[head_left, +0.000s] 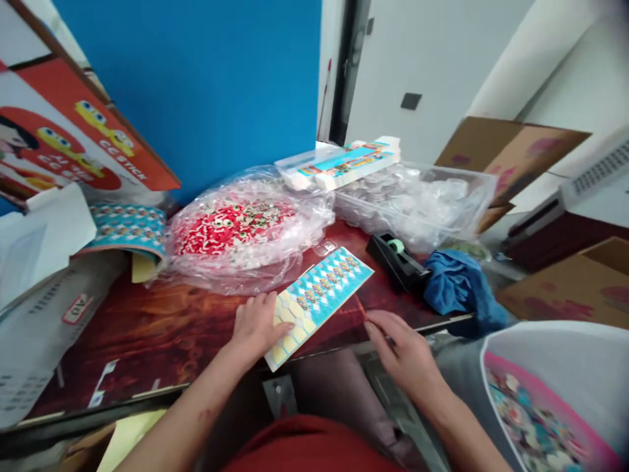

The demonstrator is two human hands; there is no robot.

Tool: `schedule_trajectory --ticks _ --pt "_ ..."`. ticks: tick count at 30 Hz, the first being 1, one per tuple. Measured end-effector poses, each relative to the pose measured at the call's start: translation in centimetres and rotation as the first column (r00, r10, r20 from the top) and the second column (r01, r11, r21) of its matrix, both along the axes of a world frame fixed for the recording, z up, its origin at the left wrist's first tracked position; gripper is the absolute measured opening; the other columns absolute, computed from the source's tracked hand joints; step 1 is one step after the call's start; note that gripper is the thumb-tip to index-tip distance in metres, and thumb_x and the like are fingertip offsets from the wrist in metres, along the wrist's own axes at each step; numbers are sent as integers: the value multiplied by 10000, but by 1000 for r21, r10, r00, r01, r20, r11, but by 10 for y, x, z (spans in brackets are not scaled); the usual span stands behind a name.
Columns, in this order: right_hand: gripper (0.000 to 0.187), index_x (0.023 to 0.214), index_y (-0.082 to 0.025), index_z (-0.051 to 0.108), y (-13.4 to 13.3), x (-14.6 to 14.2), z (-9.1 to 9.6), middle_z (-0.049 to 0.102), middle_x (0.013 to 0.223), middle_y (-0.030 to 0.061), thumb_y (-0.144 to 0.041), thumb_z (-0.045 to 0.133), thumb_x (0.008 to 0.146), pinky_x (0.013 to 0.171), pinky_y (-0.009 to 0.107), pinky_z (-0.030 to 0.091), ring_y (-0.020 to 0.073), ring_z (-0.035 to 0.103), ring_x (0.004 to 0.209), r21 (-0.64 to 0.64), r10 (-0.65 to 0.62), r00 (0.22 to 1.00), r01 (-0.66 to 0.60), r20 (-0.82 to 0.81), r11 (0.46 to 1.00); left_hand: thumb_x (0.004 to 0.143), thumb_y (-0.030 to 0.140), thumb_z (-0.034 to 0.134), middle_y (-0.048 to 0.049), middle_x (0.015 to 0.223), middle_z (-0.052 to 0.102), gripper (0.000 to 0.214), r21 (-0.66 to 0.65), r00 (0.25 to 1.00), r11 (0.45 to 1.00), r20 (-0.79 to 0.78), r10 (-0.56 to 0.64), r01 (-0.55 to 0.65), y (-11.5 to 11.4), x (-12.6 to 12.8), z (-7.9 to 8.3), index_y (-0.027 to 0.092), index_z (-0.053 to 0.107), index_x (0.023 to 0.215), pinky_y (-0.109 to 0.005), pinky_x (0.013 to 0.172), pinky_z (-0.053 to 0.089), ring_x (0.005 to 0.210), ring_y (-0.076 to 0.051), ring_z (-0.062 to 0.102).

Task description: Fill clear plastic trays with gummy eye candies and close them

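Observation:
A sheet of blue patterned stickers (330, 283) lies at a slant over the table's front edge. Its near end shows bare yellowish backing where stickers are gone. My left hand (256, 328) grips that end, thumb on top and fingers along the far side. To the right of the sheet, my right hand (400, 344) is closed in a pinch. A thin reddish strip (360, 305) sticks out from its fingertips; its kind is too small to make out. A small clear plastic piece (325, 248) rests just beyond the sheet.
Behind the sheet sits a clear bag (246, 229) of red and white small pieces. A clear bin (417, 203) of plastic parts, a tape dispenser (397, 261) and a blue cloth (455, 285) stand right. A white container (555, 344) is at lower right, more sticker sheets (128, 226) left.

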State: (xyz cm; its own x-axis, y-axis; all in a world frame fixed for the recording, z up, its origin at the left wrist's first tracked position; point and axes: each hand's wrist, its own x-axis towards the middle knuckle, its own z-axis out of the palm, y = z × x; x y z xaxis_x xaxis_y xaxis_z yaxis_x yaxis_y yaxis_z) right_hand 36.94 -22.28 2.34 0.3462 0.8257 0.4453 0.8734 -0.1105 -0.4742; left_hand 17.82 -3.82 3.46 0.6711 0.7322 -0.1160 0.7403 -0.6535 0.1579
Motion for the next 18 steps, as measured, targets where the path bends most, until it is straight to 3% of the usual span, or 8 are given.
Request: schedule_trajectory --ticks 3,5,9,11,13,16,18 --pt "272 910 -169 644 57 -6 0 676 919 101 -273 395 877 765 332 527 208 623 867 -119 120 975 -99 186 988 606 471 660 -169 997 624 546 -98 999 995 0 36 -36 10 -1 -9 124 567 1016 -496 783 416 948 -351 567" --pt "292 960 -134 642 79 -8 2 663 985 141 -267 398 871 815 387 502 246 602 936 -165 151 954 -110 259 980 682 399 606 -136 933 651 391 -162 999 987 35 -2 8 12 1 -10 141 575 973 -461 766 424 890 -308 599" --pt "353 1149 -122 567 107 -17 4 556 1225 171 -259 429 854 925 507 382 317 470 1162 -210 238 864 -158 443 965 790 242 474 -52 903 668 180 -172 952 945 179 -249 279 26 -14 -1 211 603 912 -361 786 408 888 -222 598" --pt "313 1103 -154 589 118 -25 0 628 1119 140 -284 423 870 909 499 382 289 551 1065 -260 342 796 -239 499 936 788 224 480 -25 894 662 177 -123 905 912 230 -358 392 39 -28 4 236 608 909 -330 797 396 900 -201 585" --pt "273 925 -178 635 125 -33 -7 695 862 90 -326 408 891 786 409 455 230 640 815 -290 394 773 -281 497 915 797 207 467 -24 901 656 189 -71 889 908 250 -384 412 52 -44 6 235 605 922 -322 792 395 900 -195 577" --pt "338 659 -215 599 130 -40 -10 624 568 17 -359 411 901 523 275 437 165 599 520 -301 406 781 -289 474 909 801 195 460 -32 884 662 171 -16 918 948 253 -304 318 67 -68 4 215 608 885 -315 742 418 845 -192 589" --pt "336 628 -241 591 132 -38 -1 595 533 -12 -356 430 900 480 245 420 140 581 485 -263 418 791 -331 447 906 792 197 475 -44 843 665 152 18 948 980 253 -195 197 70 -87 1 197 610 861 -327 719 431 793 -199 594"
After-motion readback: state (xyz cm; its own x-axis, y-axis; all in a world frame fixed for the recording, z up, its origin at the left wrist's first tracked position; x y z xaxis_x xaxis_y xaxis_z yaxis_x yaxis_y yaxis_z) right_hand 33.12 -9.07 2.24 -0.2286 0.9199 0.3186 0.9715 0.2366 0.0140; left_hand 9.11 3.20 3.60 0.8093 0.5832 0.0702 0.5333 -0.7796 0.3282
